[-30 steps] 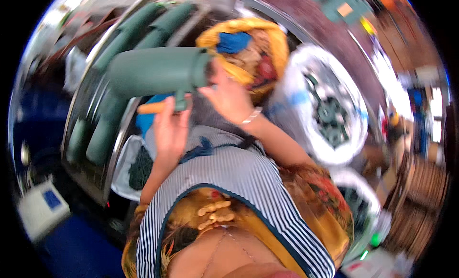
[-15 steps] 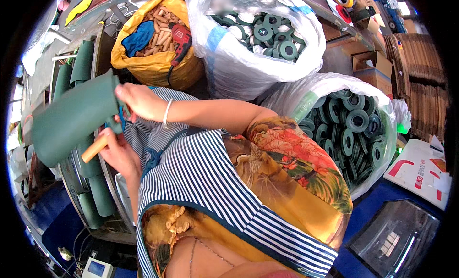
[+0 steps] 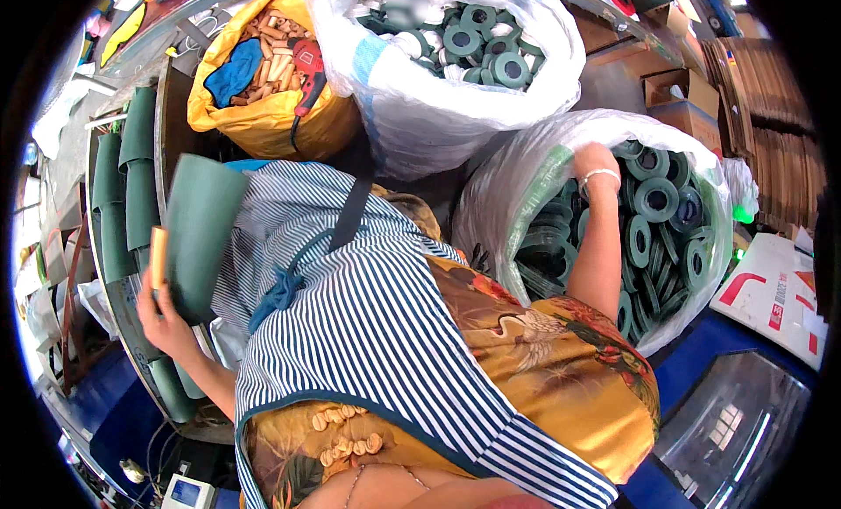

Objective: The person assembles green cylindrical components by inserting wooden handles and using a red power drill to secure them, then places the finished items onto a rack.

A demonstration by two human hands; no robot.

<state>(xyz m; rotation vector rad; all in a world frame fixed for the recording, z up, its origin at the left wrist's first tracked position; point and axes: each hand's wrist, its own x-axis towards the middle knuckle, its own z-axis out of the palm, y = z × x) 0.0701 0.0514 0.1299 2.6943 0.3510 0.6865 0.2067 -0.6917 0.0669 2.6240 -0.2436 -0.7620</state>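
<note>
Facing, in a crowded workshop, a metal-edged tabletop point(image 3: 197, 1), a yellow sack point(image 3: 328, 130) of wooden pieces point(image 3: 278, 67), a white sack point(image 3: 420, 115) of discs point(image 3: 462, 40), and a nearer sack point(image 3: 491, 198) of green rings point(image 3: 655, 198). Leaving open room mainly above the striped apron point(image 3: 350, 334), between the tube rack point(image 3: 131, 342)'s edge at left and the nearer sack's rim at right. Grasping the wooden handle point(image 3: 159, 257) near its lower end with the left grip point(image 3: 165, 332). Carrying the green cylinder point(image 3: 206, 229) just right of the handle, before the apron. Pointing away from the body, long axis leaning slightly right. Holding the right grip point(image 3: 596, 161) at the nearer sack's mouth, hiding fingertips; not showing whether clenched or released.
</note>
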